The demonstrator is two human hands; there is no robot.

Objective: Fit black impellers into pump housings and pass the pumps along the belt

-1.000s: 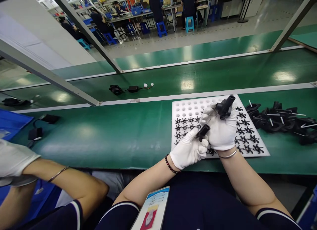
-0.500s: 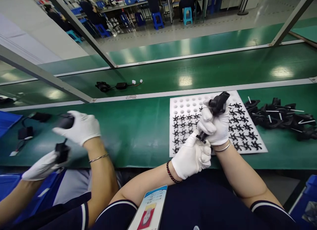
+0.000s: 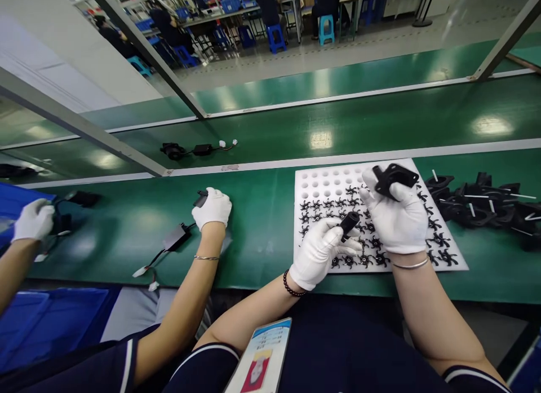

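Both my hands wear white gloves and hover over a white foam tray (image 3: 321,184) dotted with round holes and several small black impellers (image 3: 439,241). My left hand (image 3: 321,252) is closed around a short black cylindrical tool (image 3: 349,221). My right hand (image 3: 399,215) grips a black plastic housing (image 3: 394,179) with a flat flange, raised above the tray. The two hands are a little apart.
A heap of black housings with white pins (image 3: 486,204) lies right of the tray. A co-worker's gloved hand (image 3: 212,208) at my left rests on a black part with a cable (image 3: 169,243); their other hand (image 3: 31,221) is by a blue bin. A cabled assembly (image 3: 190,150) rides the conveyor belt.
My hands have separated; the right one turned the housing so its flange faces up. The co-worker set a cabled part down on the table and reached left.
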